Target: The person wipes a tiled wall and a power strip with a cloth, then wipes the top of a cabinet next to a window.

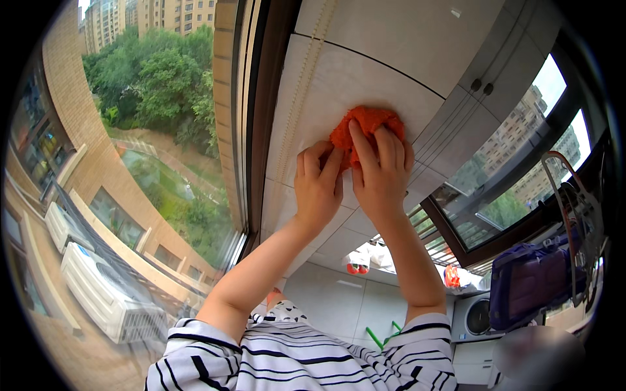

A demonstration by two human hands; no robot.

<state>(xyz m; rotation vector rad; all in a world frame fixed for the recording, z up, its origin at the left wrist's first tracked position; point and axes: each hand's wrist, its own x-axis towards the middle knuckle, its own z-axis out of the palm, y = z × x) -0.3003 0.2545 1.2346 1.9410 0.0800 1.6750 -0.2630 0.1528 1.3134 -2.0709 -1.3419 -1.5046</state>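
Note:
A bunched orange-red cloth (364,128) lies against the light tiled wall (313,112). My right hand (384,166) presses on it with the fingers spread over its lower right part. At the cloth's lower left edge is my left hand (319,178), its fingers curled; the tips of some of them are hidden, and the thumb lies near the cloth. Left of both hands, a beaded blind chain (296,105) hangs along the tiles.
A dark-framed window (259,117) stands at the left, with trees and outdoor air-conditioner units beyond. Thin cords with dark toggles (481,87) run along the wall at right. A purple bag (528,281), a front-loading washing machine (472,316) and green legs of some object (375,337) are lower down.

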